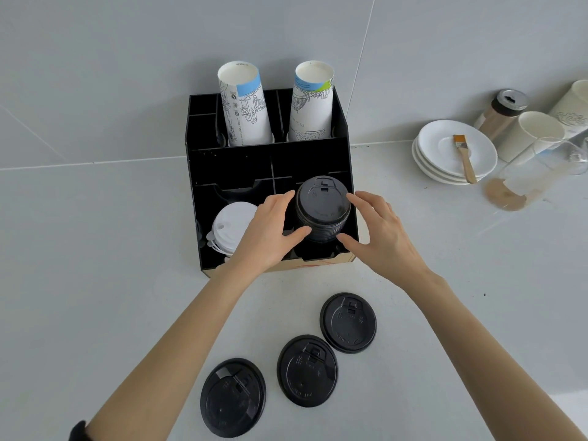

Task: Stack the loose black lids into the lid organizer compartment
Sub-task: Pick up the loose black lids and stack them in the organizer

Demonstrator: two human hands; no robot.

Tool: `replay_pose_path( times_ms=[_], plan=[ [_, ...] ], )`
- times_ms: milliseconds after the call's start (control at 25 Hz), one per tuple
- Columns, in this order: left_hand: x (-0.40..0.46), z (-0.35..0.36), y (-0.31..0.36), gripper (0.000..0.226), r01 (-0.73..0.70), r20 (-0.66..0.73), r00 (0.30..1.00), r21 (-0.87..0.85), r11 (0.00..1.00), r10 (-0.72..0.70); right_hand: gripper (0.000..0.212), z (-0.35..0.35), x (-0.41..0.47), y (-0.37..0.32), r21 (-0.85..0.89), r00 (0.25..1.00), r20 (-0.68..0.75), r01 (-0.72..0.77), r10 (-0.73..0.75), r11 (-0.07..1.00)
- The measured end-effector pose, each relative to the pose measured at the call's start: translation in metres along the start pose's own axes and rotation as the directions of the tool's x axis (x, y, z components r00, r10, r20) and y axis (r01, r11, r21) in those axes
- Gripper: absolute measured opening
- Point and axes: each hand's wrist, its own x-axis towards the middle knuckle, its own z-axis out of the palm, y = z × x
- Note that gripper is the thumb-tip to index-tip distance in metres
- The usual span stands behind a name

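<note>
A stack of black lids (pixel 323 206) stands in the front right compartment of the black lid organizer (pixel 229 167). My left hand (pixel 267 230) cups its left side, thumb under the lower edge. My right hand (pixel 381 233) presses on its right side with index fingertip and thumb. Three loose black lids lie flat on the counter below my arms: one at the right (pixel 348 323), one in the middle (pixel 307 370), one at the lower left (pixel 233 397). White lids (pixel 230 226) fill the front left compartment, partly hidden by my left hand.
Two tall stacks of printed paper cups (pixel 245 106) (pixel 313 103) rise from the organizer's back slots. At the right are stacked white saucers (pixel 442 154) with a small brush (pixel 465 159), a shaker jar (pixel 502 113), white cups (pixel 531 135) and a tipped clear glass (pixel 521 183).
</note>
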Motion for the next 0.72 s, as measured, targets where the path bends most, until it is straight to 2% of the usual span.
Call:
replay_pose_path(
  times_ms=[160, 280, 480, 720],
  plan=[
    [-0.023, 0.005, 0.002, 0.055, -0.069, -0.079, 0.994, 0.01, 0.998, 0.07, 0.059, -0.001, -0.025, 0.007, 0.016, 1.0, -0.003, -0.011, 0.011, 1.0],
    [-0.042, 0.016, 0.002, 0.053, -0.096, -0.044, 0.994, 0.025, 0.995, 0.097, 0.059, 0.001, -0.05, 0.015, 0.017, 0.999, 0.022, -0.036, 0.036, 0.999],
    [-0.07, 0.041, 0.001, 0.054, -0.149, 0.105, 0.984, 0.073, 0.986, 0.141, 0.059, 0.013, -0.088, 0.029, 0.021, 0.991, 0.099, -0.089, 0.087, 0.996],
    [-0.087, 0.071, -0.001, 0.06, -0.094, 0.359, 0.933, 0.202, 0.975, 0.016, 0.063, 0.03, -0.119, 0.038, 0.028, 0.964, 0.225, -0.154, 0.144, 0.988]
  ],
)
